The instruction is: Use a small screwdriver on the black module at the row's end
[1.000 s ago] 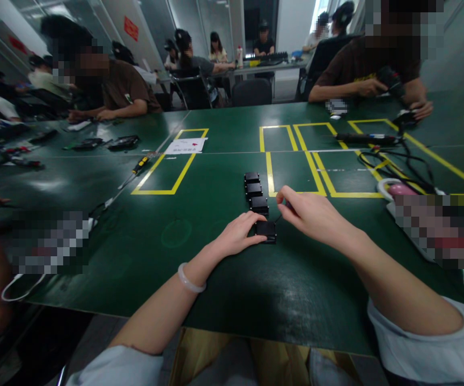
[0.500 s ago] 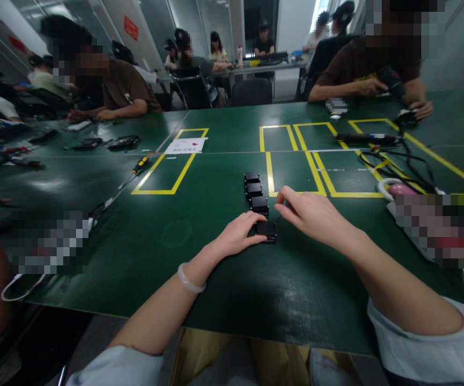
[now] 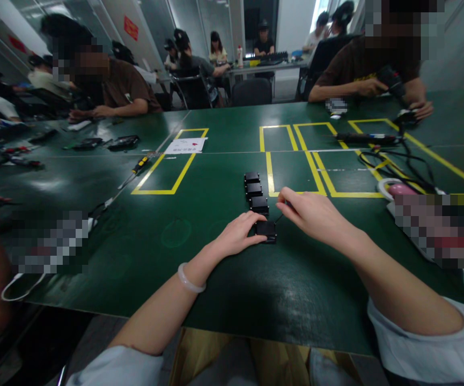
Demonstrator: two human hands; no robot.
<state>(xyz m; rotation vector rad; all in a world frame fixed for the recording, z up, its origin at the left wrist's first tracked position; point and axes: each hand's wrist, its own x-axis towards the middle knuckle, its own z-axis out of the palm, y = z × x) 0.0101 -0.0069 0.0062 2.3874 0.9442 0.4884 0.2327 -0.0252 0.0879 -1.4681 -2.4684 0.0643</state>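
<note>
My left hand [image 3: 240, 234] has its thumb and fingers closed on the left part of a small black box [image 3: 266, 230], which rests on the green table. My right hand [image 3: 310, 213] pinches a thin dark rod-like tool [image 3: 279, 218], slanting down to the box's upper right corner. The fingers cover most of this tool, so its exact kind is hidden. Just beyond the held box, three similar black boxes, the nearest black box [image 3: 259, 203] among them, stand in a row leading away. Small light-coloured dots show at their corners.
Yellow tape outlines [image 3: 296, 194] mark the green table [image 3: 215, 289]. A yellow-black screwdriver [image 3: 140, 165] and a white paper [image 3: 185, 145] lie to the left. Black cables [image 3: 406, 166] and a dark powered screwdriver [image 3: 368, 139] are at right. A co-worker across the table holds a power tool [image 3: 391, 81].
My right hand has shifted very slightly at the fingers, with the thin tool still at the box's corner. My left hand and the boxes stay in place.
</note>
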